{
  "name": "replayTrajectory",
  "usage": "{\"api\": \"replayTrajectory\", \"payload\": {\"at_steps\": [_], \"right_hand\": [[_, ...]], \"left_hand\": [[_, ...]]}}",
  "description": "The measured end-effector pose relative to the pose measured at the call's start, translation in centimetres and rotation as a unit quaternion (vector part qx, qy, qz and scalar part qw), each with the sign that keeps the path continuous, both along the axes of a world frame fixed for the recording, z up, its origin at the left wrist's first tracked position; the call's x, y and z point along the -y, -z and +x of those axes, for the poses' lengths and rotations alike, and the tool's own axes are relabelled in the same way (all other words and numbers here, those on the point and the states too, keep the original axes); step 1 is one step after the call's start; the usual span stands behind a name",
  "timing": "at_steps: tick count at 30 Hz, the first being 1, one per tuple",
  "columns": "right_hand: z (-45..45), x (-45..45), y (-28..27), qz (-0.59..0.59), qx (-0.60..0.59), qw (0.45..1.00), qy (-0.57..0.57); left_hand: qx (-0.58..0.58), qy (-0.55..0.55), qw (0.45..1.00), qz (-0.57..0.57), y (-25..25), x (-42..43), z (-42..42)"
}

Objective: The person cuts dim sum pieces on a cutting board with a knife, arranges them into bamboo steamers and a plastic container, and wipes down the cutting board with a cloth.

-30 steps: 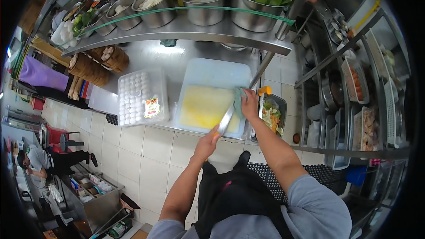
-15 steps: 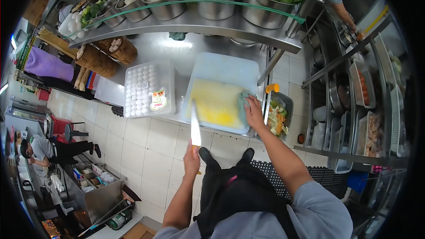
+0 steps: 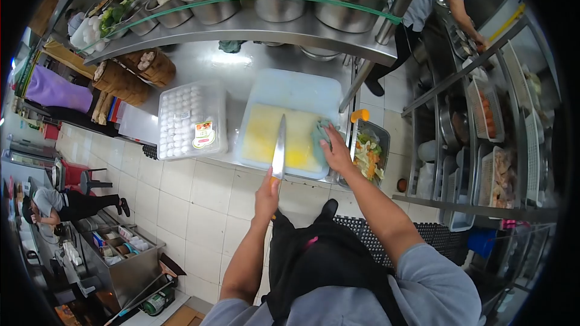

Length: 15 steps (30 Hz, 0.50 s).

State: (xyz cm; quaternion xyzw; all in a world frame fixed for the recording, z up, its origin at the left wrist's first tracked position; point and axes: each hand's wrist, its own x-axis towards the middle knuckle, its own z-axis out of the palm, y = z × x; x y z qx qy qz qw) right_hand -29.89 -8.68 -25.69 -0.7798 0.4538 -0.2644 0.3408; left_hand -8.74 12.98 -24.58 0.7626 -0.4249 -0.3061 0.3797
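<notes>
My left hand (image 3: 266, 196) grips the handle of a long kitchen knife (image 3: 279, 154), its blade pointing away from me over the near part of the cutting board (image 3: 296, 87). The board is pale and translucent, with wet yellow stains on its nearer half. At the board's right side my right hand (image 3: 337, 152) holds a folded green cloth (image 3: 320, 139), fingers pressed over it. Part of the cloth is hidden under the fingers.
Left of the board stands a clear box of white eggs (image 3: 181, 115). A bin of vegetable scraps (image 3: 370, 157) sits at right. A steel shelf (image 3: 254, 33) with metal pots runs above the counter. A co-worker (image 3: 432, 0) stands beyond, upper right.
My left hand has brought the knife forward and right, so more of its blade lies over the board. The cloth stays at the right edge under my right hand. The view has shifted slightly.
</notes>
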Motion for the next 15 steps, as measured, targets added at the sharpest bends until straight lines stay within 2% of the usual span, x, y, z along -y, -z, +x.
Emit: {"api": "replayTrajectory", "payload": {"at_steps": [2, 3, 4, 6, 8, 10, 13, 14, 15], "right_hand": [[-0.3, -0.3, -0.9, -0.012, -0.036, 0.999, -0.026], [-0.3, -0.3, -1.1, -0.054, -0.080, 0.994, -0.046], [-0.4, -0.2, -1.3, -0.095, -0.124, 0.985, -0.066], [-0.8, 0.3, -1.6, -0.091, -0.118, 0.985, -0.082], [-1.3, 0.4, -1.5, -0.083, -0.115, 0.985, -0.096], [-0.7, -0.1, -0.9, -0.048, -0.097, 0.991, -0.072], [-0.7, -0.5, -0.6, -0.080, -0.103, 0.988, -0.081], [-0.8, -0.8, -0.9, -0.090, -0.128, 0.984, -0.080], [-1.1, -1.0, -1.1, -0.093, -0.128, 0.984, -0.080]], "left_hand": [[0.064, 0.085, 0.994, 0.016, 0.0, -0.1, -2.2], [0.027, 0.114, 0.990, 0.077, -1.4, -0.3, -2.5], [0.029, 0.114, 0.990, 0.075, -1.6, -0.3, -2.2], [0.059, 0.093, 0.994, 0.014, -1.2, -1.3, -0.2], [0.006, -0.030, 0.999, 0.026, -1.4, -2.4, 2.8], [0.007, -0.076, 0.997, 0.011, -0.6, -3.3, 1.6], [0.031, 0.052, 0.995, 0.083, -0.7, -3.4, -5.1], [0.016, 0.062, 0.994, 0.087, -3.1, -2.8, -6.9], [0.014, 0.058, 0.996, 0.071, -2.7, -2.9, -6.5]]}}
